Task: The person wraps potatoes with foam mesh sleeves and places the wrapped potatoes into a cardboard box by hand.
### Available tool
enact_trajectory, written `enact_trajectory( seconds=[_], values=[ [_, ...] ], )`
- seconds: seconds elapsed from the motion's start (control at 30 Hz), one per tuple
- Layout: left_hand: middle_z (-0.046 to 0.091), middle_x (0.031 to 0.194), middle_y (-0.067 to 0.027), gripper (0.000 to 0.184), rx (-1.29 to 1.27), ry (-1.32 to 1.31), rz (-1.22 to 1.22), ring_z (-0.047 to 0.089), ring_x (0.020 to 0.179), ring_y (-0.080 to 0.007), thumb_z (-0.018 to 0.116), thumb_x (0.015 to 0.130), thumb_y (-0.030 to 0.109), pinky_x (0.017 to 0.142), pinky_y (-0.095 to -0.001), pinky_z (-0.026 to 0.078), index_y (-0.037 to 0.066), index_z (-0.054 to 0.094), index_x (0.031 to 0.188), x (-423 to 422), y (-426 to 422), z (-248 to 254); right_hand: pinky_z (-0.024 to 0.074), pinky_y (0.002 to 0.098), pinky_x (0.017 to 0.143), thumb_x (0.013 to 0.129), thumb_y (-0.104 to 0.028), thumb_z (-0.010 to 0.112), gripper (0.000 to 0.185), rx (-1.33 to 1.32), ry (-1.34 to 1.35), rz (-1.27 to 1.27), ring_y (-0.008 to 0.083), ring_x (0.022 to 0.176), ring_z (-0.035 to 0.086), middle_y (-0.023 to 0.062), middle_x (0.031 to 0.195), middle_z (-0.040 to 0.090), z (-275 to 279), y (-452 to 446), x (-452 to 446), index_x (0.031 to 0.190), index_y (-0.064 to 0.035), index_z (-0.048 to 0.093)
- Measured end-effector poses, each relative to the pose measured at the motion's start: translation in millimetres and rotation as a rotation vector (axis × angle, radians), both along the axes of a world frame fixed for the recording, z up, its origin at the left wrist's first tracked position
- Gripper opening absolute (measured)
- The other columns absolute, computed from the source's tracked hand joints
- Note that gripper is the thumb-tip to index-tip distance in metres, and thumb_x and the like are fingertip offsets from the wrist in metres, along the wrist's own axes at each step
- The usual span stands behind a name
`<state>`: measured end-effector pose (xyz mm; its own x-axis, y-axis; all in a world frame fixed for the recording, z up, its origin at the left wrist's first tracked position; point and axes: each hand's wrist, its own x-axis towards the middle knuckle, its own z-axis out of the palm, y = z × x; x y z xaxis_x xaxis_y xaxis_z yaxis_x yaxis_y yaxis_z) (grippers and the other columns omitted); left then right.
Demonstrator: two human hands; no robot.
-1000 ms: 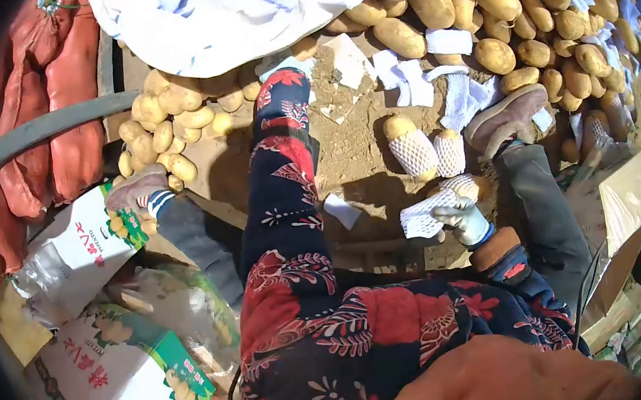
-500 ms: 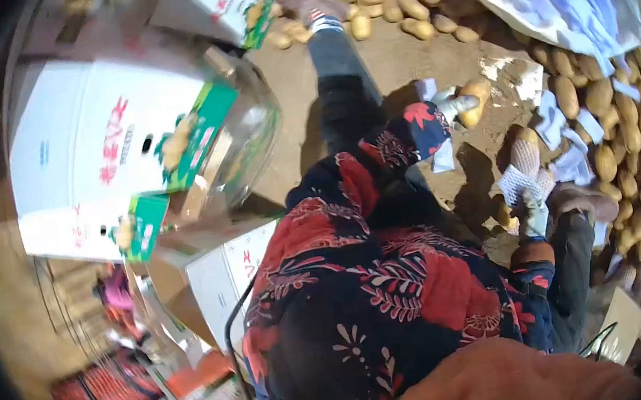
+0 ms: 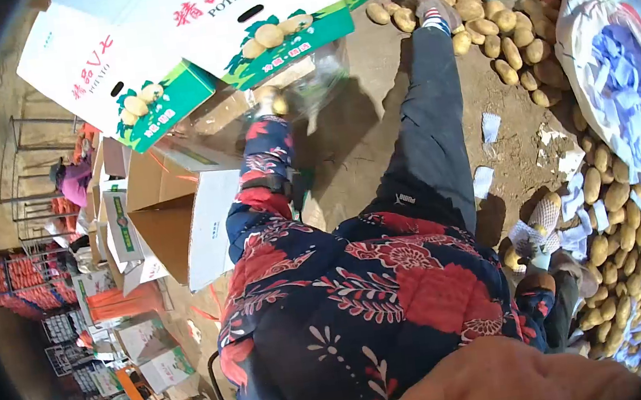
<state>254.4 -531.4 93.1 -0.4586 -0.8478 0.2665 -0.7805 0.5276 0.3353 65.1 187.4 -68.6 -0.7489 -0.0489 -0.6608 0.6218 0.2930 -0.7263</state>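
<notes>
Head camera, single view, worn on my head, looking down over my own front.
Wide, round field, corners dark; my patterned jacket (image 3: 394, 286) nearest, filling lower centre; my outstretched trouser leg (image 3: 428, 140) beyond it, on the floor (image 3: 520, 149); loose potatoes (image 3: 632, 231) at right, printed boxes (image 3: 261, 25) at top left; stacked red goods (image 3: 22, 283) farthest, at left edge, where the room appears turned sideways.

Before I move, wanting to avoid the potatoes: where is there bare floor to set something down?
Bare floor lies between the outstretched leg and the clear plastic. The patch between leg and white sack carries pale strips. The right is crowded with the potato pile.
</notes>
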Motion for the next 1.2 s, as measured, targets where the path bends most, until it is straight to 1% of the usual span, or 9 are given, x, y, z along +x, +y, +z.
enact_trajectory(
  seconds=[0.2,0.37,0.4,0.5,0.67,0.7,0.8,0.97,1.2],
  values=[
    [0.061,0.095,-0.0107,0.030,-0.207,-0.496,0.051,0.058,0.084,-0.0248,0.048,0.082,0.028,0.075,-0.0350,0.046,0.008,0.059,0.102,42,-15,112,0.0485,0.0294,0.051,0.077,-0.023,0.065,0.035,0.113,-0.043,0.026,0.0174,0.067,0.059,0.0104,0.085,0.061,-13,14,-4,0.100,0.0012,0.056],
    [0.061,0.099,-0.0129,0.030,-0.218,-0.829,0.011,0.059,0.084,-0.0307,0.043,0.081,0.021,0.076,-0.0389,0.046,0.010,0.061,0.102,73,-54,107,0.0489,0.0298,0.054,0.077,-0.024,0.065,0.037,0.144,-0.053,0.053,0.0180,0.067,0.059,0.0120,0.085,0.061,-25,10,-2,0.100,0.0028,0.055],
    [0.063,0.087,-0.0158,0.023,-0.217,-0.659,0.041,0.061,0.076,-0.0323,0.048,0.076,0.015,0.067,-0.0397,0.048,0.008,0.063,0.092,73,-58,106,0.0489,0.0298,0.054,0.077,-0.025,0.065,0.038,0.150,-0.046,0.049,0.0181,0.067,0.060,0.0124,0.085,0.061,-29,12,3,0.100,0.0031,0.055],
    [0.062,0.087,-0.0154,0.023,-0.169,-0.557,0.031,0.060,0.076,-0.0319,0.048,0.076,0.015,0.067,-0.0395,0.048,0.008,0.062,0.093,64,-67,98,0.0492,0.0300,0.056,0.077,-0.025,0.065,0.039,0.162,0.020,0.066,0.0184,0.067,0.060,0.0133,0.084,0.061,-33,12,16,0.100,0.0040,0.055],
    [0.062,0.087,-0.0147,0.023,-0.133,-0.541,0.080,0.060,0.075,-0.0314,0.049,0.077,0.016,0.067,-0.0392,0.048,0.008,0.061,0.095,69,-67,89,0.0480,0.0288,0.055,0.079,-0.021,0.062,0.024,0.209,-0.165,0.070,0.0150,0.064,0.059,0.0058,0.081,0.063,65,-47,25,0.095,-0.0026,0.061],
    [0.062,0.087,-0.0145,0.023,-0.130,-0.532,0.092,0.060,0.075,-0.0313,0.049,0.077,0.016,0.067,-0.0392,0.048,0.008,0.061,0.095,72,-68,88,0.0474,0.0271,0.056,0.078,-0.018,0.064,0.023,0.177,0.044,0.119,0.0139,0.064,0.059,0.0043,0.077,0.063,12,-15,27,0.094,-0.0022,0.060],
    [0.061,0.087,-0.0141,0.023,-0.103,-0.516,0.125,0.060,0.074,-0.0309,0.049,0.078,0.016,0.066,-0.0390,0.048,0.008,0.060,0.097,76,-68,82,0.0472,0.0305,0.044,0.081,-0.021,0.059,0.023,0.168,-0.031,0.082,0.0162,0.062,0.060,0.0059,0.078,0.063,37,-30,28,0.096,-0.0027,0.061],
    [0.061,0.087,-0.0135,0.024,-0.078,-0.455,0.154,0.059,0.073,-0.0303,0.049,0.078,0.017,0.066,-0.0387,0.048,0.008,0.059,0.098,73,-62,63,0.0473,0.0287,0.052,0.080,-0.012,0.060,0.017,0.011,0.077,-0.005,0.0169,0.057,0.058,0.0051,0.070,0.061,33,-31,26,0.096,-0.0051,0.058],
    [0.060,0.087,-0.0125,0.025,0.002,-0.167,-0.129,0.058,0.072,-0.0295,0.049,0.079,0.017,0.066,-0.0382,0.047,0.008,0.058,0.101,-5,-1,-26,0.0459,0.0239,0.054,0.079,-0.011,0.062,0.036,-0.108,0.384,-0.161,0.0126,0.070,0.056,0.0024,0.093,0.061,14,-22,19,0.115,-0.0081,0.053]
  ],
)
